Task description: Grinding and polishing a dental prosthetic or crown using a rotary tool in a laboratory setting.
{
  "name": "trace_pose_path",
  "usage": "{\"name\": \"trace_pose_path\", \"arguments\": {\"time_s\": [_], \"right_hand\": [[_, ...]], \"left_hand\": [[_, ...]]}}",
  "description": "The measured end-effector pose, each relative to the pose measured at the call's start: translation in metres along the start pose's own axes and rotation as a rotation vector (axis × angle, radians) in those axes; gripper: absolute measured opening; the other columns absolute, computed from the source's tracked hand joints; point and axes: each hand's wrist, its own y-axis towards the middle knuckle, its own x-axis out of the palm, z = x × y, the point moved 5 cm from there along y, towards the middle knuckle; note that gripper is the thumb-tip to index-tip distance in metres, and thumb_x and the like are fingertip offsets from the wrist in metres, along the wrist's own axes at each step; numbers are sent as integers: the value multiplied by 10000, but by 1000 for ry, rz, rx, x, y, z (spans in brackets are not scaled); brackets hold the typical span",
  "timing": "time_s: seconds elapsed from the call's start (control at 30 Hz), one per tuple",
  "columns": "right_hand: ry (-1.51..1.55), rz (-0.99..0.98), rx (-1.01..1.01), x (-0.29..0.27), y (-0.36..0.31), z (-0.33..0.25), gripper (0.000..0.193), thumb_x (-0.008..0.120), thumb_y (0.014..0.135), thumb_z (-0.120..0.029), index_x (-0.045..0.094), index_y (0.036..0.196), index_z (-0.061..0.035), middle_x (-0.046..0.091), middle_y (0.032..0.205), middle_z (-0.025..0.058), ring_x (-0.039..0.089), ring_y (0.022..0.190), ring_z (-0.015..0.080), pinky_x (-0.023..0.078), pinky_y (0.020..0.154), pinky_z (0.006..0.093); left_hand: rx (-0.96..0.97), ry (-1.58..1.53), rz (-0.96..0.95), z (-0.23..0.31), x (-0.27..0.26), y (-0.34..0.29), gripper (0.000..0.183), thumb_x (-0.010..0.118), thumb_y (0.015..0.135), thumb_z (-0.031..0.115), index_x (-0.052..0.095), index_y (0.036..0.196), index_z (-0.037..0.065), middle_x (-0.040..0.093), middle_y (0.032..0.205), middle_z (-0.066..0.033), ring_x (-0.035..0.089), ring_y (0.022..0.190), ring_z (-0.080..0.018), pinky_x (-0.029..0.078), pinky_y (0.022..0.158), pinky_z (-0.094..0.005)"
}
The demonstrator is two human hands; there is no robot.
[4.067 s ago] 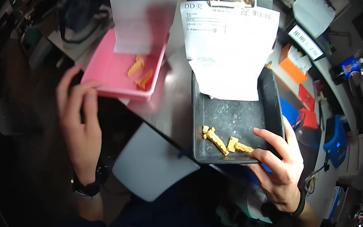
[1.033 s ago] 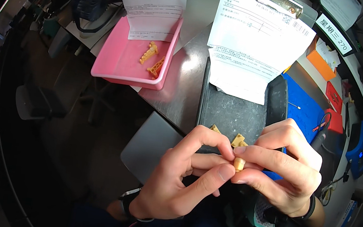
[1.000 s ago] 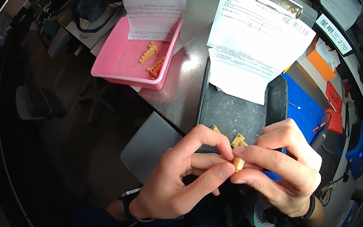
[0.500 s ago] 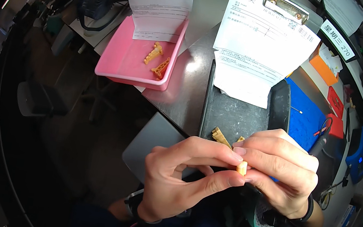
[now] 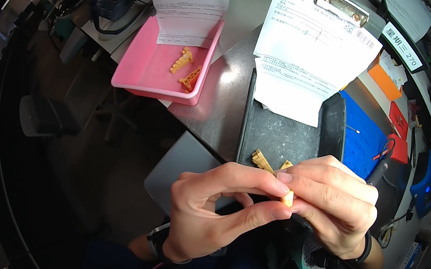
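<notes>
Pinched between thumb and fingertips of both hands is a small yellowish tooth-shaped dental piece (image 5: 287,198), whitish on one side. My left hand (image 5: 221,208) grips it from the left, thumb below and forefinger above. From the right, my right hand (image 5: 333,202) closes on it too, its fingertips meeting those of the left. Just beyond the hands, tan dental model pieces (image 5: 262,160) lie in a black tray (image 5: 281,139); my right fingers partly hide one of them.
Printed sheets on a clipboard (image 5: 314,54) cover the tray's far end. At the left a pink bin (image 5: 142,62) holds two yellow dental models (image 5: 182,61) and a paper. To the right are a blue mat (image 5: 357,133), a handpiece (image 5: 380,169), a red box (image 5: 398,148) and an orange box (image 5: 385,77).
Both hands keep their grip in nearly the same place. The small tooth piece looks slightly turned, and the view has shifted a little.
</notes>
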Motion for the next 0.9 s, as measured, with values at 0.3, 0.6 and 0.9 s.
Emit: {"name": "trace_pose_path", "arguments": {"time_s": [0.3,0.6,0.9], "right_hand": [[-152,-29,-17,-11,2,-2,327,851,811,-95,754,1083,56,758,1015,163,743,863,272,594,755,332],[-906,481,401,-168,17,66,494,768,954,-238,633,1407,-92,610,1394,170,637,1235,289,514,1029,375],[-1104,498,549,-231,42,153,372,777,942,-237,661,1223,-21,751,1074,169,734,992,295,539,858,391]], "left_hand": [[-2,92,-33,-3,2,5,209,774,925,-55,684,1114,-56,771,959,-176,747,841,-161,608,714,-250],[338,460,-116,-3,3,7,200,866,829,73,789,1011,103,806,977,2,772,956,-168,510,840,-303],[339,525,-234,-11,5,-5,209,856,854,104,802,1052,145,806,995,18,758,991,-122,465,884,-286]]}}
